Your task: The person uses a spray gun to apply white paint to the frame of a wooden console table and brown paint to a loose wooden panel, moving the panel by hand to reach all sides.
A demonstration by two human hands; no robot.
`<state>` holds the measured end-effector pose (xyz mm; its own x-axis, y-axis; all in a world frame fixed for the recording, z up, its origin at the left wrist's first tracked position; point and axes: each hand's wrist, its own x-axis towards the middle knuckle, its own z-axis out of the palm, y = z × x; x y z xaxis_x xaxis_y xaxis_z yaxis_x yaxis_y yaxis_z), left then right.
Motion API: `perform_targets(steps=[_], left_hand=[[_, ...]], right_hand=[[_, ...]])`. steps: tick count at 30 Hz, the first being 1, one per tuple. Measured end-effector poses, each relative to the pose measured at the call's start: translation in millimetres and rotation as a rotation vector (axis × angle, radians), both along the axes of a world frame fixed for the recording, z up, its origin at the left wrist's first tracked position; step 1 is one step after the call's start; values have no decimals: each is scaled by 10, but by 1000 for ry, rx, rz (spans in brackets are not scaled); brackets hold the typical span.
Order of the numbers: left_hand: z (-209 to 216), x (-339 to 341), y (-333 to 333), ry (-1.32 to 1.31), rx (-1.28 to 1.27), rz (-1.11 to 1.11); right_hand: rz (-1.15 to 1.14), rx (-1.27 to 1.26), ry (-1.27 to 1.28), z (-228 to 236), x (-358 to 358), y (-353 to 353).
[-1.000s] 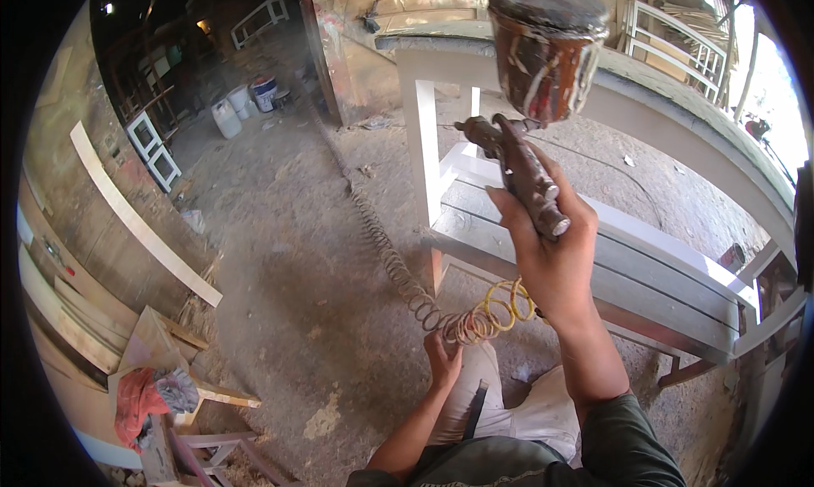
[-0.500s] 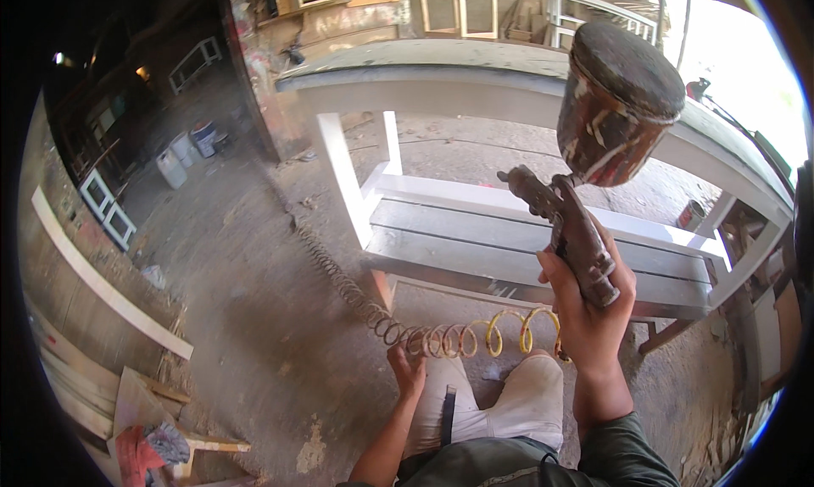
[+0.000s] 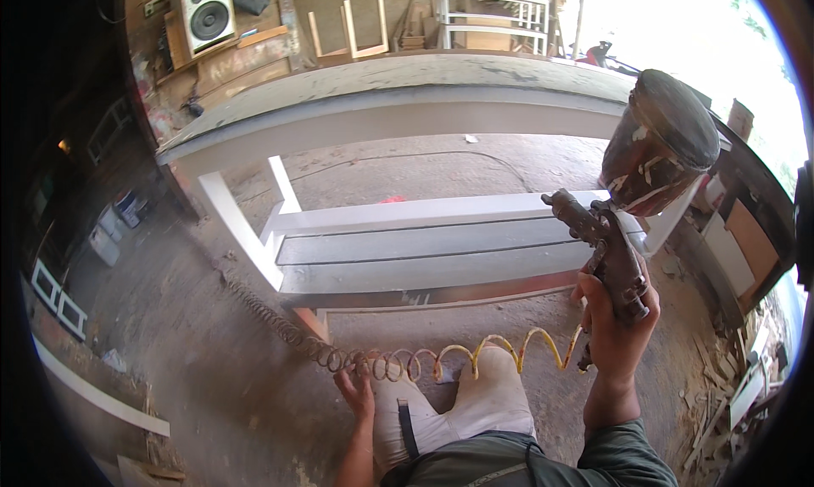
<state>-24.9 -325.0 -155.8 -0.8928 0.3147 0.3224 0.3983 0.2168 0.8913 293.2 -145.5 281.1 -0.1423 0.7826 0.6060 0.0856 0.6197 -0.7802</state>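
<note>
My right hand (image 3: 617,330) is wrapped round the grip of a paint-caked spray gun (image 3: 617,262), raised in front of the right part of the table. On top of the gun sits a dark paint cup (image 3: 661,139), smeared and slightly tilted. From the bottom of the grip a coiled air hose (image 3: 458,351), yellow near the gun and dusty brown farther on, runs left across my knees and down to the floor. My left hand (image 3: 356,389) holds its coils beside my left knee. Behind the gun stands a long table (image 3: 390,122) with white legs and a slatted grey lower shelf (image 3: 424,254).
A speaker (image 3: 209,16) stands on a wall shelf at the far left. White frames (image 3: 496,16) lean at the back. Buckets (image 3: 110,228) stand on the left floor, near a pale board (image 3: 102,394). Wood scraps (image 3: 721,368) litter the floor at right.
My view has turned right, so the table now sits farther left in it. The spray gun has moved right and slightly lower. The hose's yellow coils are stretched wider.
</note>
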Motion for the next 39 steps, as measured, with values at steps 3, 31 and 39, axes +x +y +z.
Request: perform_targets(steps=[3,31,39], left_hand=[[22,1,35,19,3,-5],[140,69,118,127,-41,-129],[197,124,120,182,-51,-142]], right_hand=[[-84,-43,29,1,229,36],[-625,83,30,136,1858,913],[-711,186,31,137,2270,1309]])
